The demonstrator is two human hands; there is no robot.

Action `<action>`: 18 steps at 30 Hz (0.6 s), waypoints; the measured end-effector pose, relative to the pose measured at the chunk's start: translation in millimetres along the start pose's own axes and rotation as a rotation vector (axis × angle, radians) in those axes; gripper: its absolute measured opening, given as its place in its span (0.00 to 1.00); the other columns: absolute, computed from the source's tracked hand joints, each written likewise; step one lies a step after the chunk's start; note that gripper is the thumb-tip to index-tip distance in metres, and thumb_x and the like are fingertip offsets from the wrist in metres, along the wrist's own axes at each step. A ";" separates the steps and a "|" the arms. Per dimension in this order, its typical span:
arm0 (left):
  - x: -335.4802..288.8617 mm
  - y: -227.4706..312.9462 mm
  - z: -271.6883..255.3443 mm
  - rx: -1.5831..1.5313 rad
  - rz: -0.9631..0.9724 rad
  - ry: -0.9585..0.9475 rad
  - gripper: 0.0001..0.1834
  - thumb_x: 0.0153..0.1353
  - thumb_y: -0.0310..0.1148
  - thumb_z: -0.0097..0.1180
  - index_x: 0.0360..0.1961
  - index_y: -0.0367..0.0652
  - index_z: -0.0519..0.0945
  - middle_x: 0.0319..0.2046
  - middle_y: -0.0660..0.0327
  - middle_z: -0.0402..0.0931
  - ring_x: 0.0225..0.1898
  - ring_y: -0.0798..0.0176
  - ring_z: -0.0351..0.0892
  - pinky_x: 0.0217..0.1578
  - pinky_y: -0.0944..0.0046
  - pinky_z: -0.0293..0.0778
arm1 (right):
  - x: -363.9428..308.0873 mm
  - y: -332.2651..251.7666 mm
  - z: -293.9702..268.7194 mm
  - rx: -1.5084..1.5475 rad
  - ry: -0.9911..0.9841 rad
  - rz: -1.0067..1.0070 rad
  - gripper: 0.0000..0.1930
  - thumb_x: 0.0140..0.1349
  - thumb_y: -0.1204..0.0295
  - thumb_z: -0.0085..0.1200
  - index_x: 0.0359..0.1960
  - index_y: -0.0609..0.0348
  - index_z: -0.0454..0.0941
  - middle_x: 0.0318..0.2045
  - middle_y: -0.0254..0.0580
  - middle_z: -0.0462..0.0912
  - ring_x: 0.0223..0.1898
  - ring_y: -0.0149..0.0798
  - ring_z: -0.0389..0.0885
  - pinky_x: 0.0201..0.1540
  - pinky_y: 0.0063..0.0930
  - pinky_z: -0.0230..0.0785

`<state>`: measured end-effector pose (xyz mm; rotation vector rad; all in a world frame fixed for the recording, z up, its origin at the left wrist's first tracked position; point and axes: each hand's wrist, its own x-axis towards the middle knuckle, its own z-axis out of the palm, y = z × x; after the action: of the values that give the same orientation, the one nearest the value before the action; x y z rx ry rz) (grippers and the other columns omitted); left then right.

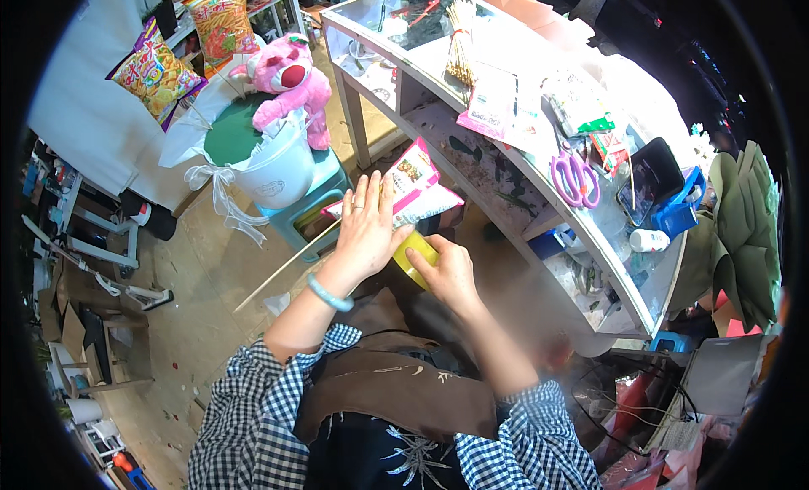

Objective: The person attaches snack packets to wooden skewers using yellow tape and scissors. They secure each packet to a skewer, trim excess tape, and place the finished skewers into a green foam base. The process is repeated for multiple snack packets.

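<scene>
My left hand (365, 229), with a ring and a pale blue bangle, lies flat with straight fingers across a pink and white snack bag (415, 174). A thin wooden stick (282, 267) runs from under that hand toward the lower left; where it meets the bag is hidden. Close beside it, my right hand (448, 275) grips a yellow tape roll (415, 256), thumb on its near side. The roll is against the bag's lower edge. Beyond stands a white bucket (274, 174) with green foam (238, 129), a pink plush bear (297, 90) and two snack bags on sticks.
The bucket rests on a blue-green stool (316, 205). To the right, a glass-topped counter (527, 199) carries purple scissors (575, 178), a phone (649, 180), a white bottle (649, 240) and a bundle of sticks (460, 48). Green wrapping paper (731, 224) stands at the far right.
</scene>
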<state>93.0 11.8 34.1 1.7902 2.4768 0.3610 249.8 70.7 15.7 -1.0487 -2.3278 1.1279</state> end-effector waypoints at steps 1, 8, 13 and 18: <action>3.6 -5.0 8.7 -0.032 0.027 0.088 0.49 0.56 0.53 0.57 0.67 0.31 0.48 0.66 0.40 0.50 0.68 0.41 0.48 0.65 0.44 0.47 | 0.0 0.6 -0.7 0.032 0.010 0.009 0.22 0.56 0.55 0.57 0.42 0.63 0.79 0.27 0.57 0.81 0.32 0.54 0.82 0.37 0.41 0.73; 23.4 -38.6 20.1 -0.354 0.036 -0.018 0.58 0.49 0.61 0.60 0.68 0.32 0.46 0.63 0.38 0.55 0.65 0.40 0.54 0.63 0.49 0.53 | 3.1 5.1 -5.4 0.267 0.009 0.019 0.17 0.57 0.66 0.60 0.39 0.69 0.78 0.28 0.46 0.83 0.29 0.30 0.79 0.35 0.26 0.71; 22.8 -46.8 18.6 -0.395 0.028 -0.064 0.59 0.49 0.60 0.61 0.68 0.31 0.46 0.63 0.38 0.55 0.65 0.39 0.55 0.63 0.50 0.54 | 6.7 -0.1 -11.2 0.213 -0.042 0.015 0.20 0.57 0.61 0.59 0.43 0.65 0.78 0.30 0.52 0.83 0.32 0.44 0.82 0.37 0.32 0.73; 27.5 -53.8 23.6 -0.431 -0.032 -0.069 0.58 0.49 0.59 0.62 0.68 0.31 0.46 0.62 0.38 0.56 0.64 0.39 0.56 0.63 0.51 0.55 | 9.0 4.0 -10.6 -0.265 -0.037 -0.020 0.24 0.56 0.54 0.57 0.43 0.64 0.77 0.29 0.54 0.83 0.30 0.51 0.83 0.36 0.39 0.75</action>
<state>38.7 25.4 1.3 1.5548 2.1652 0.7495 251.8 84.6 19.1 -1.0978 -2.5626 0.8539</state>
